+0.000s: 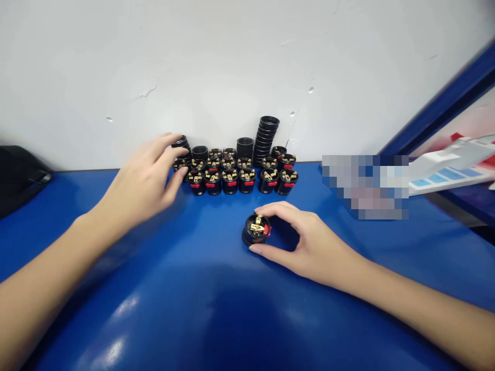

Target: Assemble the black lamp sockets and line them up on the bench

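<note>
My right hand holds a black round electrical connector between thumb and fingers, low over the blue table. Brass contacts show in its upturned face, and a red tab sticks out on the side toward my palm. Farther back, my left hand reaches to the left end of the rows with its fingers apart. Its fingertips are beside a short stack of black rings, partly covering it; whether they touch it I cannot tell. Several similar connectors with brass contacts and red tabs stand in rows there.
A tall, leaning stack of black rings and a shorter ring stack stand behind the rows, near the white wall. On the blue table, a black object lies far left. A blue frame bar slants at right, by a blurred patch.
</note>
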Motion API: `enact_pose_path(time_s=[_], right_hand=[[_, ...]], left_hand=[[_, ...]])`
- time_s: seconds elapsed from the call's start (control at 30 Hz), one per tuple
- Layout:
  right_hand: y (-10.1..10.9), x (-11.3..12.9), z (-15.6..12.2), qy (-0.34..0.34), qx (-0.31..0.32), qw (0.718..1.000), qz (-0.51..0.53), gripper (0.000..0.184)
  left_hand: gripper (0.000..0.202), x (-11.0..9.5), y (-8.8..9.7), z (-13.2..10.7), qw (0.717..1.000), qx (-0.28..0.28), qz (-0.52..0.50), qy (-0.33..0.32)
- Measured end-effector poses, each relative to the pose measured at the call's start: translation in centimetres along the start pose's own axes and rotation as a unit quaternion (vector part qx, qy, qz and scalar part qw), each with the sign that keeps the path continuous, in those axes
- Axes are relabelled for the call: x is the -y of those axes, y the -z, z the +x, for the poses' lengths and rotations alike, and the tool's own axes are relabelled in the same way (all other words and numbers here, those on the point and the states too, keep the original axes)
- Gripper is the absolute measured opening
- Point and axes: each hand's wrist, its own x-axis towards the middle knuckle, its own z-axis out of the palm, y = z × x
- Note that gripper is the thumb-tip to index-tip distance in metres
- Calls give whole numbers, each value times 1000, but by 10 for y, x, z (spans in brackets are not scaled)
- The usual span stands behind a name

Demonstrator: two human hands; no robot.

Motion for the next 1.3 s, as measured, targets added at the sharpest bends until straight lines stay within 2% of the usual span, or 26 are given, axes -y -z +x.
enact_pose_path(time_s=[0.07,0.17,0.5,1.3], right_hand=[[0,0,0,0,1,1000,-1,31],[0,-1,1,-1,3,1000,-1,32],[0,0,0,5,6,1000,1,31],[1,-1,2,7,10,1000,-3,32]], left_hand=[[42,12,-6,0,1000,-3,21,12],[45,19,-15,-1,999,0,35,28],[57,11,-19,2,998,11,11,66],[53,13,-19,2,998,29,20,61]])
